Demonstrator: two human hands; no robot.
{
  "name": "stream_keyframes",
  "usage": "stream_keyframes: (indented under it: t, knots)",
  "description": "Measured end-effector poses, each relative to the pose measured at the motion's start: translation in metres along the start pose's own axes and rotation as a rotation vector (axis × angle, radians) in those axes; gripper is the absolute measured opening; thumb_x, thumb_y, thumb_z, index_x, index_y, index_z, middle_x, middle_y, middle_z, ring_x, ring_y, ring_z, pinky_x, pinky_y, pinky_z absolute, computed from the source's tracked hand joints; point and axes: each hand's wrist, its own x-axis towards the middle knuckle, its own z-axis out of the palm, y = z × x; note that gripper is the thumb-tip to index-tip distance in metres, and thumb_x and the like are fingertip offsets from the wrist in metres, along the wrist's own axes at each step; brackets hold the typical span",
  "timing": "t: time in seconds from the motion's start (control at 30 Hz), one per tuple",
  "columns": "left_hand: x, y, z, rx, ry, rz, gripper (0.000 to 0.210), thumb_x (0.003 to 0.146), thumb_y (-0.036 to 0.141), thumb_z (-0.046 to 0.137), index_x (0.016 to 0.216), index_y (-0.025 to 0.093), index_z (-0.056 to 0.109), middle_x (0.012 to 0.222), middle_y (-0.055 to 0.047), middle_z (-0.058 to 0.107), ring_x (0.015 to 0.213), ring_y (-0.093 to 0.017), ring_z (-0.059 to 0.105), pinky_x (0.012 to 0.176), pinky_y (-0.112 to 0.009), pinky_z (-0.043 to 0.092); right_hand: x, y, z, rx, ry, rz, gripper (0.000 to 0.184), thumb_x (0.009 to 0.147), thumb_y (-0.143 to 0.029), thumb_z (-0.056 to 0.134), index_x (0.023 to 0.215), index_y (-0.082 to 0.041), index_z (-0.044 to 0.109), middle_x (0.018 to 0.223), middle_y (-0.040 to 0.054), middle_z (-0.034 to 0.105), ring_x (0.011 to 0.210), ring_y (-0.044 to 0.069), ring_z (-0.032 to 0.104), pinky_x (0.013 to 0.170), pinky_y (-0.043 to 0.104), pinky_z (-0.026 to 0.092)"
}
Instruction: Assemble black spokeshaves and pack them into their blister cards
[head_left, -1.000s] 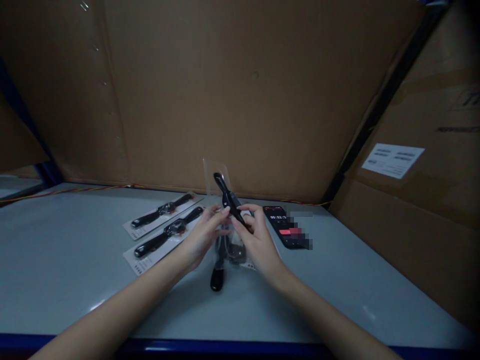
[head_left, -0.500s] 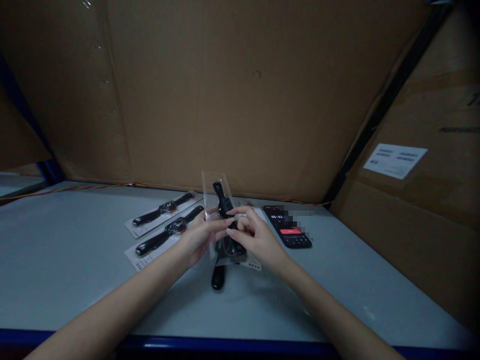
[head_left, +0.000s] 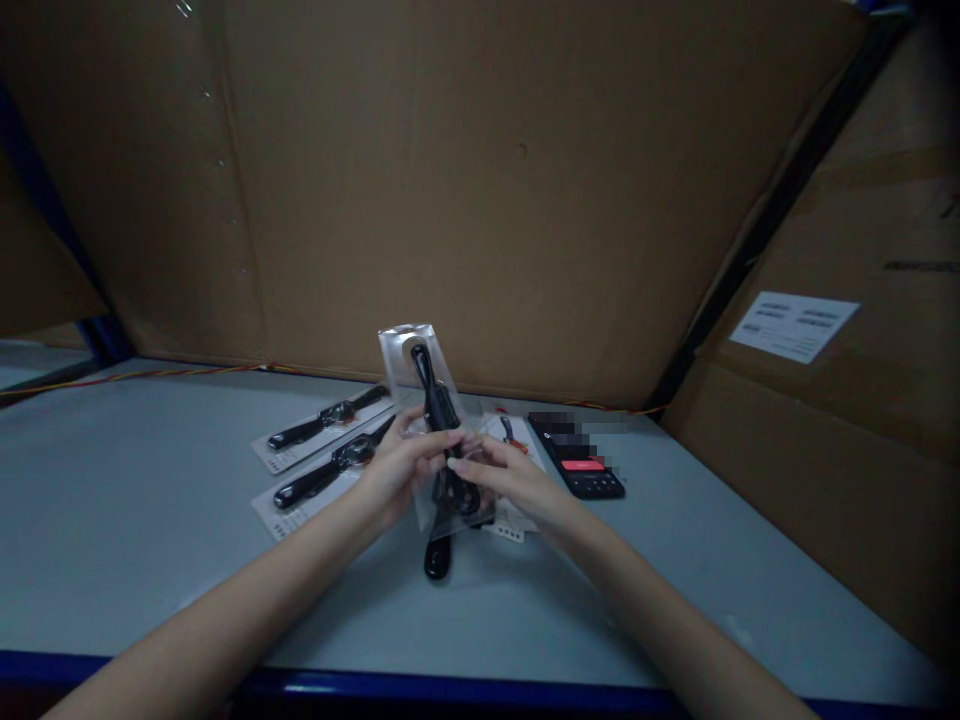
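A clear plastic package (head_left: 403, 345) stands tilted above the table, with a long black-handled tool (head_left: 437, 405) inside it; the tool's exact kind cannot be made out. My left hand (head_left: 397, 468) is closed around the package's left side, its thumb pressed across the tool. On the right edge, my right hand (head_left: 510, 472) pinches the package lower down, fingers bent. Below them, another black handle (head_left: 437, 557) lies on the table, partly hidden by the package. Behind my right hand is a white printed card (head_left: 517, 518), partly covered.
Two carded packs, the far pack (head_left: 289, 455) and the near pack (head_left: 304, 488), each with a black-handled tool, lie left of my hands. A phone (head_left: 592, 487) rests at the right. Cardboard (head_left: 480, 200) walls the back; a blue edge (head_left: 450, 690) runs along the front.
The package has tipped leftward and its top has shifted left and slightly up. My right fingers have slid down from the tool's middle to the package's right side.
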Motion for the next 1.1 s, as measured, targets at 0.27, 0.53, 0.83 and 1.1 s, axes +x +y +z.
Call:
stream_keyframes:
  t: [0.27, 0.53, 0.83, 1.1]
  knots:
    - [-0.007, 0.006, 0.009, 0.022, -0.073, -0.019, 0.037, 0.068, 0.006, 0.060, 0.100, 0.018, 0.046, 0.095, -0.008, 0.065, 0.076, -0.018, 0.066, 0.071, -0.032, 0.052, 0.000, 0.008, 0.006, 0.010, -0.016, -0.045, 0.033, 0.066, -0.040, 0.066, 0.085, -0.018, 0.051, 0.064, -0.0033, 0.055, 0.047, 0.010, 0.054, 0.043, 0.023, 0.045]
    - [0.008, 0.018, -0.007, 0.050, 0.077, -0.270, 0.018, 0.072, 0.011, 0.055, 0.089, 0.009, 0.055, 0.080, -0.012, 0.068, 0.064, -0.017, 0.066, 0.064, -0.027, 0.053, 0.006, -0.002, -0.041, -0.344, 0.200, -0.139, 0.036, 0.076, -0.052, 0.050, 0.091, -0.020, 0.054, 0.065, 0.0033, 0.062, 0.052, 0.015, 0.059, 0.049, 0.027, 0.043]
    - [0.015, 0.027, -0.015, 0.138, 0.067, -0.204, 0.037, 0.070, 0.001, 0.054, 0.103, 0.013, 0.043, 0.086, -0.013, 0.067, 0.072, -0.022, 0.067, 0.061, -0.028, 0.055, 0.007, 0.013, -0.090, -1.307, 0.322, 0.345, 0.065, 0.061, -0.065, 0.053, 0.096, -0.011, 0.054, 0.097, 0.0198, 0.061, 0.086, 0.030, 0.058, 0.065, 0.034, 0.041]
    - [0.012, 0.025, -0.012, 0.241, 0.027, -0.227, 0.042, 0.069, 0.001, 0.055, 0.105, 0.015, 0.038, 0.087, -0.012, 0.065, 0.075, -0.025, 0.067, 0.064, -0.033, 0.055, 0.016, 0.021, -0.093, -1.017, 0.367, 0.270, 0.080, 0.050, -0.045, 0.071, 0.114, -0.011, 0.037, 0.100, 0.0183, 0.061, 0.085, 0.029, 0.060, 0.067, 0.035, 0.045]
